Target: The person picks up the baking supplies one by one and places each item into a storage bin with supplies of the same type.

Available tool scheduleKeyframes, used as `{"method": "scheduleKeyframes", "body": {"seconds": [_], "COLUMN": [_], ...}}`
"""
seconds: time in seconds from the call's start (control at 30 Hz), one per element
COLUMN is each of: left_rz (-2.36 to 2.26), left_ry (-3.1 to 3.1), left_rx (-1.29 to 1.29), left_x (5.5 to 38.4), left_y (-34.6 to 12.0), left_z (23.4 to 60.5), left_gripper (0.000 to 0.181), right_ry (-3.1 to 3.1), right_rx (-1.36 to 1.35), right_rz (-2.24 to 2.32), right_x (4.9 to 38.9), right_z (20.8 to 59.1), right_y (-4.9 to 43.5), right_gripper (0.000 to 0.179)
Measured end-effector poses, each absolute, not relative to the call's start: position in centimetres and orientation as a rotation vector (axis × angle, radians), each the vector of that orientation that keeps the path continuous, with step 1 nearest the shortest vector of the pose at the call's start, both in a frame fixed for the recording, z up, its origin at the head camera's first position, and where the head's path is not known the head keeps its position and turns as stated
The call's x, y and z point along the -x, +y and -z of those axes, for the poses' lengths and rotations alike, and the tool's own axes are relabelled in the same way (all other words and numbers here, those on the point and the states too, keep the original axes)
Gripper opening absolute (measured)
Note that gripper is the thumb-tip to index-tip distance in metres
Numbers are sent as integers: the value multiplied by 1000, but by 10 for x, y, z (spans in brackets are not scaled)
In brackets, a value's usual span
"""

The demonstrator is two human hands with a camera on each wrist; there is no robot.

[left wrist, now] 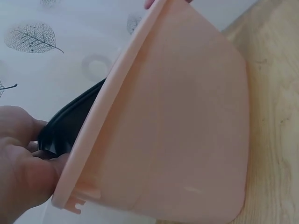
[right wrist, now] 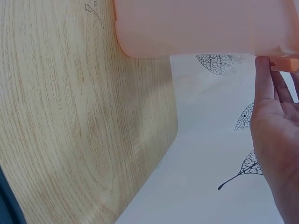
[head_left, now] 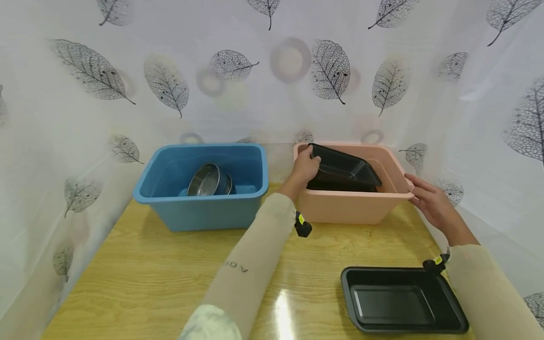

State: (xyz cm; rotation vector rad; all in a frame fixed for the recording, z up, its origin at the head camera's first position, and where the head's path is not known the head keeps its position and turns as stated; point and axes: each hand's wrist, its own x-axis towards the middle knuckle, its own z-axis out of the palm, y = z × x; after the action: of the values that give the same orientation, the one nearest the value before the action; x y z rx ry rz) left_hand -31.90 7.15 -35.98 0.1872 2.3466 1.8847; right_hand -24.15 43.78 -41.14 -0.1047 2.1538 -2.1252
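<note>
A black loaf pan [head_left: 342,163] leans tilted inside the pink plastic bin [head_left: 340,208], its left end raised to the rim. My left hand [head_left: 306,166] pinches that raised end between thumb and fingers, which the left wrist view shows beside the bin's rim. Dark metal shows beneath the pan, but I cannot tell whether it is another pan. At the bin's right end my right hand [head_left: 433,204] touches the rim from outside with fingers fairly straight. In the right wrist view those fingers [right wrist: 264,79] reach up to the underside of the rim.
A blue bin [head_left: 208,215] stands to the left, with metal bowls [head_left: 205,180] inside. Another black loaf pan [head_left: 399,302] lies on the wooden table [head_left: 161,278] at the front right, near my right forearm. Leaf-patterned sheeting [head_left: 238,104] hangs behind and at both sides.
</note>
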Motion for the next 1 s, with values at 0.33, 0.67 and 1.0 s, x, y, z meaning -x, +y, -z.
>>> {"method": "scheduleKeyframes", "body": {"seconds": [0.33,0.67,1.0], "left_rz": [-1695,-1735,-1939], "left_ry": [2505,2451,2294], "left_rx": [-196,-29,246], "left_x": [320,323,333], "left_y": [86,93,101], "left_z": [362,367,372], "left_gripper": [55,56,57], "right_ry": [2156,2155,2214], "right_rx": [154,164,119], "right_rz": [2122,2111,2067], "right_x": [239,241,241], "right_z": [411,412,411], "right_y": [442,441,438], "right_gripper": [61,60,61]}}
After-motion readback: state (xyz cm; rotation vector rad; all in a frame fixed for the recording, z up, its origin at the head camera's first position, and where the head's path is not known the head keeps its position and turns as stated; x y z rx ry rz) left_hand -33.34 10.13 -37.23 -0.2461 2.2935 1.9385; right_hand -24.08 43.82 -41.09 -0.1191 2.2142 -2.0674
